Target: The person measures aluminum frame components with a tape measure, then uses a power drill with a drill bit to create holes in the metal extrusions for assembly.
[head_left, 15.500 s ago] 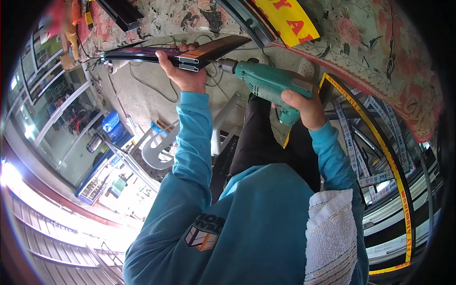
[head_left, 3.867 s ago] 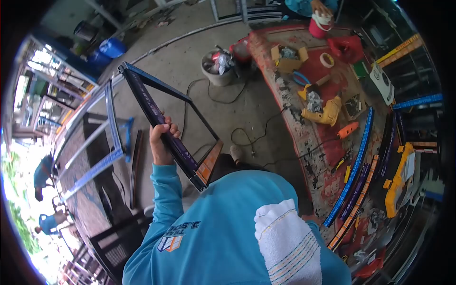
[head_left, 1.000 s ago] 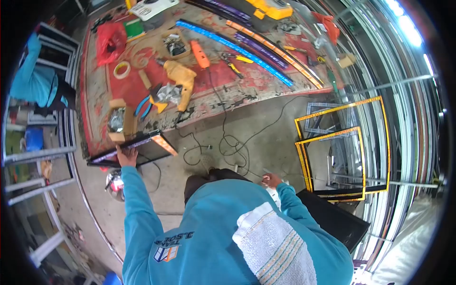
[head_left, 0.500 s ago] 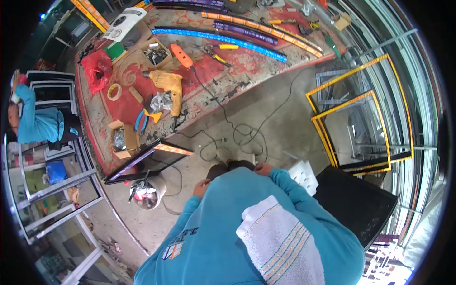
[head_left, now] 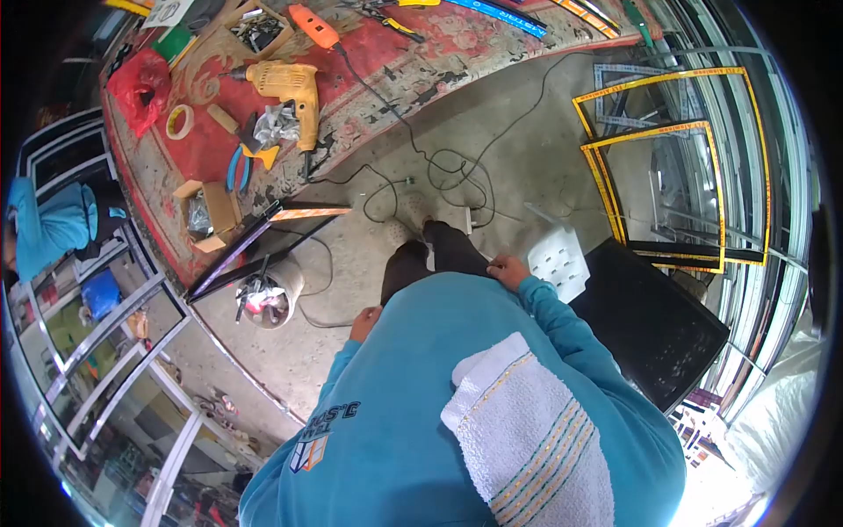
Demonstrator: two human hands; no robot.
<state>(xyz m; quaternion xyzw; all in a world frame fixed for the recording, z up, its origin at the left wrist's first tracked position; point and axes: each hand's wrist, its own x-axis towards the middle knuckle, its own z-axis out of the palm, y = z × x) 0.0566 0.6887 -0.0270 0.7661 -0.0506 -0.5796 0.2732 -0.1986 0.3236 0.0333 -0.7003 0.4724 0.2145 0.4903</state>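
Observation:
My left hand (head_left: 364, 323) hangs beside my left thigh, partly hidden by my shirt. Its visible fingers are loosely apart, with nothing seen in them. Over by my right thigh, my right hand (head_left: 507, 270) hangs loosely open; no held object shows. A white plastic stool (head_left: 558, 263) with holes in its seat stands just right of that hand. Left of my left hand is a bucket (head_left: 285, 294) of tools and scraps. A light towel (head_left: 540, 422) lies over my right shoulder.
A carpet-covered table (head_left: 369, 110) bears a yellow power drill (head_left: 290, 88), an orange power tool (head_left: 313, 26), pliers (head_left: 239, 167) and boxes. Cords (head_left: 457, 171) lie on the floor. Yellow-taped frames (head_left: 606, 189) and a black panel (head_left: 650, 325) stand right. Another person (head_left: 57, 224) is at left.
My view has tilted down, so the table sits higher in the picture and more of my legs and shoes shows. Both hands stay low beside my thighs.

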